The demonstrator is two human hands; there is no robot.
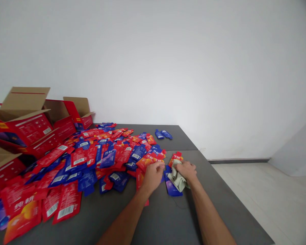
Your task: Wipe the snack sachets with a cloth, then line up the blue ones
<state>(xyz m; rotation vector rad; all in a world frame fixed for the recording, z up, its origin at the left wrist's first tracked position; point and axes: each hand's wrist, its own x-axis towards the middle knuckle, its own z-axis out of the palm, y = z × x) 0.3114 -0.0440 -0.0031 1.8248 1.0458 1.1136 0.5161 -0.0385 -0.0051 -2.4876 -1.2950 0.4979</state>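
My right hand (186,170) is closed on a crumpled pale green cloth (177,178). Under and beside the cloth lie a blue-purple pouch (172,189) and a red-orange pouch (176,156), flat on the dark table. My left hand (154,174) is just left of them, fingers curled together, at the right edge of the pouch pile. Red pouches (148,160) lie right behind it, and another red pouch (139,177) is partly hidden by the hand and forearm. Whatever the left fingers may hold is too small to make out.
A large heap of red and blue pouches (86,158) covers the left of the dark grey table (165,217). Open red cardboard boxes (33,131) stand at the far left. Two blue pouches (166,134) lie near the back edge, before a white wall.
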